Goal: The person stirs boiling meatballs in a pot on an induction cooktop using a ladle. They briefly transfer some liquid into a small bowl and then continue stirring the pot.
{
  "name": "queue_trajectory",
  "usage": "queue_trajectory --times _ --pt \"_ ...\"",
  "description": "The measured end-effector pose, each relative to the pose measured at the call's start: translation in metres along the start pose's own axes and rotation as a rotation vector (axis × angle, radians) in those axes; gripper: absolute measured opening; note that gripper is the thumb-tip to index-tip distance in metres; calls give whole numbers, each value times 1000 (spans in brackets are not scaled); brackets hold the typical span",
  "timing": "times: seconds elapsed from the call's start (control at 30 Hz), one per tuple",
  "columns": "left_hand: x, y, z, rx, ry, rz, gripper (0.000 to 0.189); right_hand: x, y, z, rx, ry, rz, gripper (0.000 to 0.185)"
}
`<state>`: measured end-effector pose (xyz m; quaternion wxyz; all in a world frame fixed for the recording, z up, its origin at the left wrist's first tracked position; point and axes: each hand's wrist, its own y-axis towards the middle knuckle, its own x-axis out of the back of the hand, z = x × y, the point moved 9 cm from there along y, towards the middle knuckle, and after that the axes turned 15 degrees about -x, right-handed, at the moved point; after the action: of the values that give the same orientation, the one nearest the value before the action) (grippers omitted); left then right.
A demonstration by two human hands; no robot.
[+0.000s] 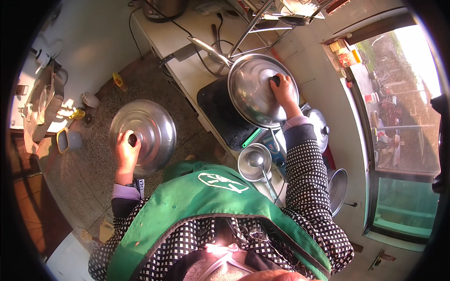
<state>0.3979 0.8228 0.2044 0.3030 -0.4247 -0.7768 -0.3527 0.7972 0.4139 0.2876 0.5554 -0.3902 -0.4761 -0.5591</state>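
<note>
My left hand grips the dark knob of a large domed metal lid, held above the floor at the left. On the right, my right hand has hold of the black knob of another metal lid. This second lid lies over or on a pan whose long metal handle points to the upper left; how far lid and pan touch cannot be told. Below it, a metal ladle rests in a small metal pot. A green-handled utensil lies at the edge of the black cooktop.
A cleaver lies on the counter near a metal rack and black cables. Another lidded pot and a metal basin are by the wall at right. A plastic container stands at left.
</note>
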Motion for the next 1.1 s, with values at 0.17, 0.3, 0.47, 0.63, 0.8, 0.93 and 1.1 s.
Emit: queue_trajectory --times 0.17,0.3,0.47,0.63,0.8,0.93,1.1 --pt "-1 -7 8 32 -8 -13 32 -4 2 1 -34 -18 -33 42" --pt "-4 -6 8 46 29 18 32 -4 1 0 -25 -2 -64 42" --pt "-2 2 -3 20 23 33 28 4 -6 2 -2 51 -47 45" --pt "-11 20 -10 -18 -3 40 29 39 -31 4 32 150 -168 39" --pt "-23 46 -28 -123 -54 18 27 81 -93 0 103 368 -177 29" --pt "-23 78 -66 -288 -105 -39 30 107 -141 -19 53 478 -174 22" --pt "-21 129 -141 -461 -281 -161 34 113 -197 -69 -106 696 -208 18"
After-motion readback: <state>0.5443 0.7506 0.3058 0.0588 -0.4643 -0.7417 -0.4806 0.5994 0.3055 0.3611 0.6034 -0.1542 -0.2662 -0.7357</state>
